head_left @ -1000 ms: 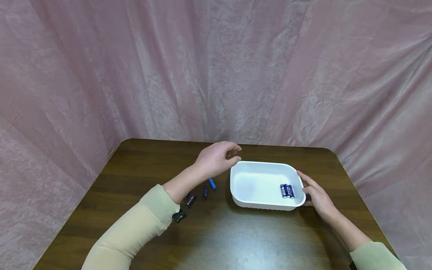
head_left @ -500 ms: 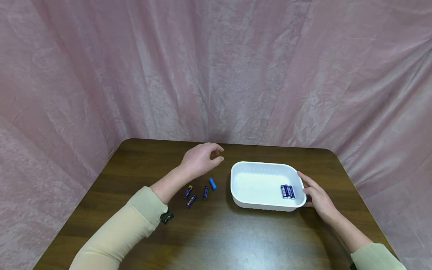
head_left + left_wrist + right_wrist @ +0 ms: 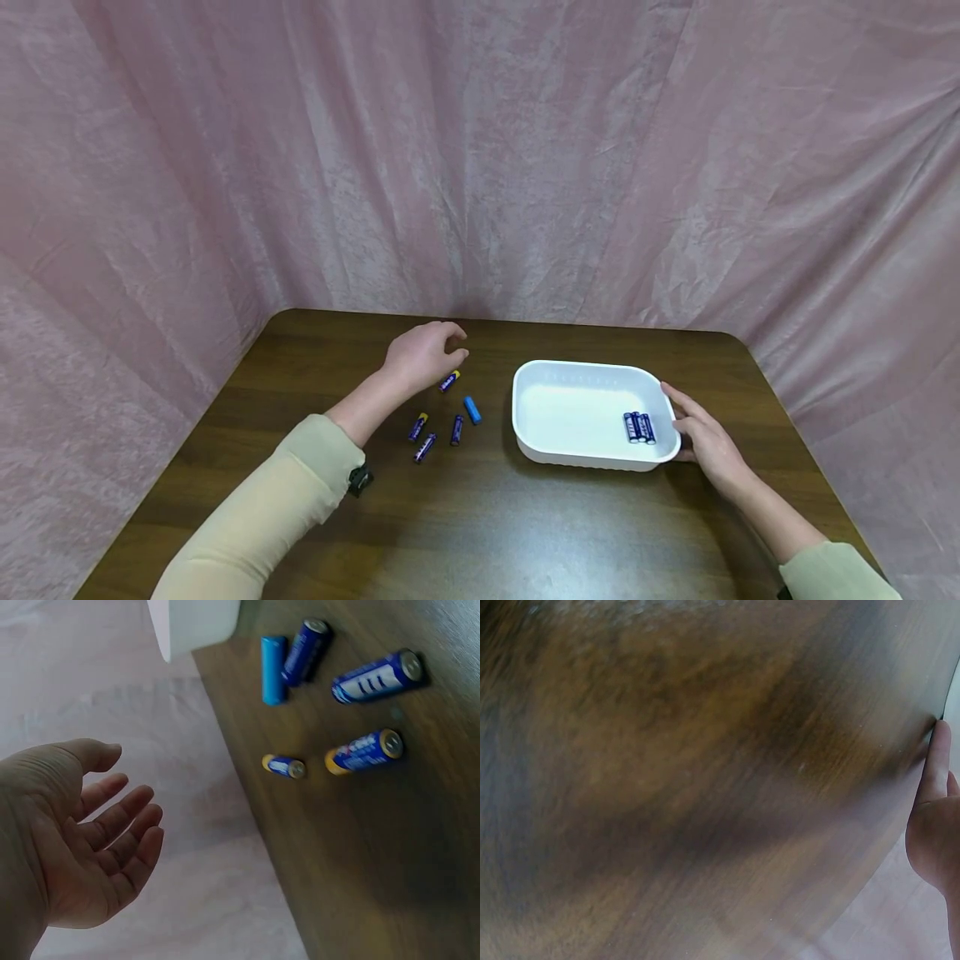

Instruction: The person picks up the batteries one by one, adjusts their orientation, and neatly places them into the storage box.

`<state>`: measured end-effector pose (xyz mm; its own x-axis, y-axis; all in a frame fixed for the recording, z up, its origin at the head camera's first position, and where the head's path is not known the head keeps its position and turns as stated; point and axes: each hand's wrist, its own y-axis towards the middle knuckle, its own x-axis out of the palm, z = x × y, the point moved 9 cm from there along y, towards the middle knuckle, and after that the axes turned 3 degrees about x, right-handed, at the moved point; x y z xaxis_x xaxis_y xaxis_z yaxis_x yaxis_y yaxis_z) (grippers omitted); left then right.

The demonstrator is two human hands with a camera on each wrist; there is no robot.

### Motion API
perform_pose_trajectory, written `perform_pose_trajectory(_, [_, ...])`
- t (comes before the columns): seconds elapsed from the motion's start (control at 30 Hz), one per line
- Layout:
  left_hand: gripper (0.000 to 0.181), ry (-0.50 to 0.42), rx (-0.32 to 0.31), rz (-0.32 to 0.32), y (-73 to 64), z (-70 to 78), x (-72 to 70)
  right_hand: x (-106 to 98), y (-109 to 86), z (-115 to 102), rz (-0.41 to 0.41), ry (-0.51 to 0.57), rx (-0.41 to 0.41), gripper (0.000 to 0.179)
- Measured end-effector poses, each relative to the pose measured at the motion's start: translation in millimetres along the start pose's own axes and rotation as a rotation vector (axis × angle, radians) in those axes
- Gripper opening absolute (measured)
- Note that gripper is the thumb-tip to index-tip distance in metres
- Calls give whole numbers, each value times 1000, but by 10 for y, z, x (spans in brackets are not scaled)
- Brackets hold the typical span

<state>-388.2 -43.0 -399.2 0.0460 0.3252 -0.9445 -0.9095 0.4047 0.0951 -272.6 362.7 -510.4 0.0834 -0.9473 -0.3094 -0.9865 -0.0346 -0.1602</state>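
My left hand (image 3: 422, 357) hovers over the far left of the table with fingers loosely bent and nothing in them. Just below it lies a small blue battery with a yellow end (image 3: 450, 382). Closer to me are a plain light-blue battery (image 3: 472, 410) and several dark-blue ones, among them a yellow-ended battery (image 3: 365, 752). A white tray (image 3: 577, 458) stands right of centre, with several blue batteries (image 3: 640, 427) lined up side by side near its right end. My right hand (image 3: 708, 442) rests against that end, its fingers spread along the rim and outer wall.
The brown wooden table (image 3: 585, 533) has rounded far corners. Pink curtains (image 3: 480, 167) hang behind it and at both sides. In the left wrist view, the tray's corner shows at the top.
My left hand has moved left from the tray's left edge, uncovering the batteries on the table. The right hand and the tray have stayed in place.
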Motion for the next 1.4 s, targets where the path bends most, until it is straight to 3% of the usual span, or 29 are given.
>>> perform_pose_trajectory(0.33, [37, 44, -82, -45, 14, -289, 166, -6, -13, 4, 3, 1, -5, 59])
perform_pose_trajectory(0.63, [36, 67, -158, -119, 35, -465, 447, 1, -15, -18, 4, 7, -8, 59])
perform_pose_trajectory(1.03, [27, 79, -233, -172, 96, -571, 703, 11, 3, -11, 3, -14, 12, 59])
perform_pose_trajectory(1.4, [18, 91, -249, -194, 146, -542, 797, 1, 11, 9, -2, 1, 4, 60])
